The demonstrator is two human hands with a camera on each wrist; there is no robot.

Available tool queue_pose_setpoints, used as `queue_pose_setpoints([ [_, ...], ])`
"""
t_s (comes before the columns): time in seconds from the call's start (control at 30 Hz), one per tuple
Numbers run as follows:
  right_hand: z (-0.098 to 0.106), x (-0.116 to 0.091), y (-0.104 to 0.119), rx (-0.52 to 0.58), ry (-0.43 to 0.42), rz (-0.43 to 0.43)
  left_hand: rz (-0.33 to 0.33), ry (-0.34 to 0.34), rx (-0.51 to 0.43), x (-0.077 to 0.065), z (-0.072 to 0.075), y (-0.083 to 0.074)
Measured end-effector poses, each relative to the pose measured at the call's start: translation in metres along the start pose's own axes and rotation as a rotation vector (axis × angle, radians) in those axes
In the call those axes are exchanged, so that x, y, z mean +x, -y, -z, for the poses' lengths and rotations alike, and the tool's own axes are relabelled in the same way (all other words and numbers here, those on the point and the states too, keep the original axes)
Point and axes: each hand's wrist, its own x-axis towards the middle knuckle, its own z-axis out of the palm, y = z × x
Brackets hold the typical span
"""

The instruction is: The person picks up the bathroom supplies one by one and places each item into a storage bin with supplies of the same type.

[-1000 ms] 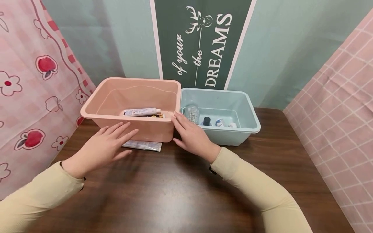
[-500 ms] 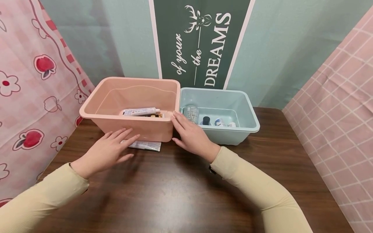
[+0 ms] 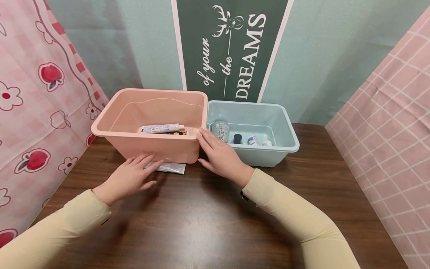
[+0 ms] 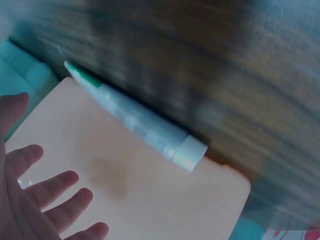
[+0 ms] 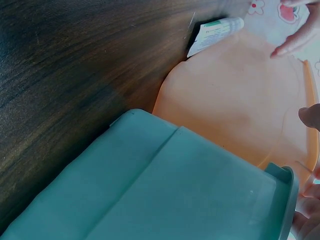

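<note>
My left hand (image 3: 127,178) hovers with spread, fairly straight fingers before the front wall of a pink bin (image 3: 174,148). Just by its fingertips lies a toothpaste-like tube (image 3: 174,168) on the table, along the bin's base; the left wrist view shows this white tube (image 4: 145,125) whole, with a green end and white cap, apart from the fingers. My right hand (image 3: 221,158) rests its extended fingers on the pink bin's front right corner, where it meets a light blue bin (image 3: 260,157). Inside the pink bin are another white tube (image 3: 161,129) and a black-and-yellow item (image 3: 182,133).
The blue bin holds a clear bottle (image 3: 221,130), a black-capped bottle (image 3: 237,139) and two small white items, one a blue-and-white container (image 3: 253,141). Both bins stand side by side at the back of the dark wooden table (image 3: 201,224). Fabric curtains hang around it.
My left hand has moved down and a little right along the pink bin's front, closer to the tube on the table. My right hand has stayed at the bin corner.
</note>
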Motion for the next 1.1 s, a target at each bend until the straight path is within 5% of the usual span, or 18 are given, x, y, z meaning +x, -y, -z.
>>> queue_pose_setpoints([
  [0.47, 0.0, 0.001, 0.0, 0.003, 0.018, -0.01, 0.012, 0.118, -0.028, 0.003, -0.033, 0.003],
  [0.73, -0.001, 0.0, 0.0, 0.0, 0.015, -0.006, 0.002, 0.082, -0.04, 0.008, -0.042, 0.003],
  [0.97, -0.002, 0.0, 0.0, 0.001, -0.014, 0.011, 0.074, 0.139, -0.073, 0.012, -0.045, 0.001],
  [1.1, -0.002, 0.0, -0.001, 0.001, -0.016, 0.008, 0.059, 0.089, -0.08, 0.011, -0.048, 0.001],
])
